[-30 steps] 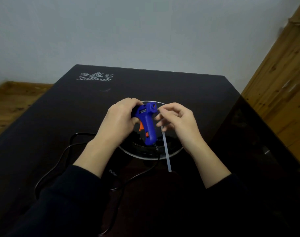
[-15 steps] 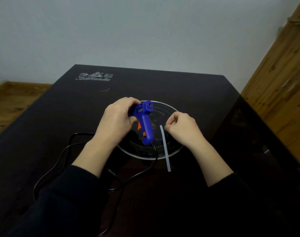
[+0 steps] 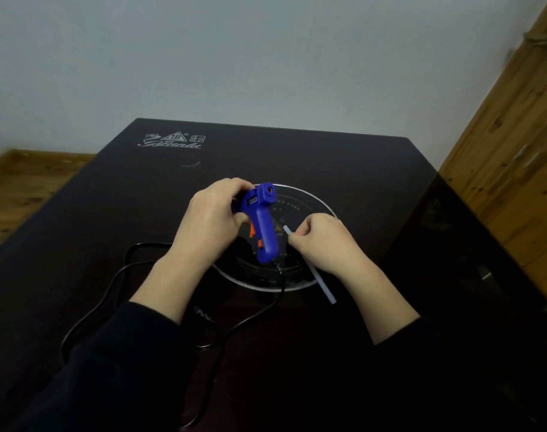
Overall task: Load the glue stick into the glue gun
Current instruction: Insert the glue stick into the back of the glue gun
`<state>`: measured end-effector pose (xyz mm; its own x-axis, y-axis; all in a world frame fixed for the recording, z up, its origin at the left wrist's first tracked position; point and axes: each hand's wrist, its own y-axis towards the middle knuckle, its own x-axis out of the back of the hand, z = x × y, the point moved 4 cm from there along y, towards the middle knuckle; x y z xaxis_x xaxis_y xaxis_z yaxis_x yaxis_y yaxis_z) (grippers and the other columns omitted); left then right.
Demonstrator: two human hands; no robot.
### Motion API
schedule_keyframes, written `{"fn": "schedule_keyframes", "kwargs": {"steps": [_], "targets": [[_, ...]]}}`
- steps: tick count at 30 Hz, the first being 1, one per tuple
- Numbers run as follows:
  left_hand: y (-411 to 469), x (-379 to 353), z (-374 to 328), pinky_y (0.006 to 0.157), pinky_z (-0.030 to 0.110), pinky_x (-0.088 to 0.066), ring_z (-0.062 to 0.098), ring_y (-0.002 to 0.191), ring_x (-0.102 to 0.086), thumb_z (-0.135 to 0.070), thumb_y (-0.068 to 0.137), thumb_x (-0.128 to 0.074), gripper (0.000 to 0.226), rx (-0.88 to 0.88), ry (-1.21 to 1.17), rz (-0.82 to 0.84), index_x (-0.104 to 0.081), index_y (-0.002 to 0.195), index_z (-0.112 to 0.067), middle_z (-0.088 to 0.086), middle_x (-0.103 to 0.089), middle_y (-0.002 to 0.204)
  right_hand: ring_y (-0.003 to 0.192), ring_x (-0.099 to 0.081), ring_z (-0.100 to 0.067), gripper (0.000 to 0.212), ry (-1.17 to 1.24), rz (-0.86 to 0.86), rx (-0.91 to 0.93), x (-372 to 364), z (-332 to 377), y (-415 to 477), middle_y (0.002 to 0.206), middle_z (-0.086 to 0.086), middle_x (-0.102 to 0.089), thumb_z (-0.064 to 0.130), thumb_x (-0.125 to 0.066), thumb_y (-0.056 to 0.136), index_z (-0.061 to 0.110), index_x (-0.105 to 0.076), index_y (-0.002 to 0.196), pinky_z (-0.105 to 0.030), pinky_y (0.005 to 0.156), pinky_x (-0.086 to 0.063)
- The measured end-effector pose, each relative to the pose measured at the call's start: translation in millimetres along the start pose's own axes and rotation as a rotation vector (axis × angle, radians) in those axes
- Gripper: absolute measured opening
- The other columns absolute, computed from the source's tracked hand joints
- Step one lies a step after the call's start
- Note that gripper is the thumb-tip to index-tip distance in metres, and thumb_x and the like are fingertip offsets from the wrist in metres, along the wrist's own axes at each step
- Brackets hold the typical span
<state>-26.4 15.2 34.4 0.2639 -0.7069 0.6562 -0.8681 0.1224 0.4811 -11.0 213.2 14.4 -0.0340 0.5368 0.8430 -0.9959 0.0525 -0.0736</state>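
With my left hand point(image 3: 208, 226) clamped around the barrel of the glue gun point(image 3: 261, 224), its rear feed hole faces up toward me and to the right, handle hanging down over the table point(image 3: 344, 169). My right hand point(image 3: 325, 244) pinches the glue stick point(image 3: 323, 288) near its top end, just right of the handle, long axis slanting down-right. Stick tip sits below the hole, not in yet; needs raising and lining up with the bore, I reckon.

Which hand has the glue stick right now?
The right hand pinches the pale glue stick near its upper end, clear of the gun. The left hand grips only the blue glue gun.
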Motion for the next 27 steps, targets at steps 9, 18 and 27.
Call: {"fn": "schedule_keyframes", "kwargs": {"steps": [9,18,27], "targets": [[0,1,-1,0.091,0.026,-0.052,0.015,0.096,-0.068,0.009,0.071,-0.073,0.048,0.023,-0.082,-0.004,-0.070,0.105,-0.024,-0.006,-0.070,0.103,0.049,-0.065,-0.024,0.013,0.700,-0.047,0.093,5,3,3,0.063,-0.006,-0.068,0.019,-0.057,0.106,0.010,-0.058,0.096,-0.030,0.046,-0.051],[1,0,2,0.091,0.042,-0.054,0.021,0.095,-0.068,0.011,0.067,-0.071,0.052,-0.030,-0.071,-0.035,-0.069,0.107,-0.022,-0.002,-0.071,0.103,0.051,-0.053,-0.011,0.013,0.697,-0.100,0.260,25,6,-2,0.069,-0.003,-0.070,0.004,-0.066,0.098,0.016,-0.065,0.092,-0.024,0.055,-0.043],[2,3,3,0.088,0.039,-0.054,0.020,0.096,-0.065,0.016,0.064,-0.070,0.058,-0.051,-0.027,-0.070,-0.072,0.111,-0.018,-0.002,-0.071,0.103,0.072,-0.067,-0.019,0.022,0.487,-0.277,0.409,43,8,-5,0.074,0.009,-0.075,0.022,-0.077,0.089,0.043,-0.077,0.086,-0.030,0.065,-0.052]]}}
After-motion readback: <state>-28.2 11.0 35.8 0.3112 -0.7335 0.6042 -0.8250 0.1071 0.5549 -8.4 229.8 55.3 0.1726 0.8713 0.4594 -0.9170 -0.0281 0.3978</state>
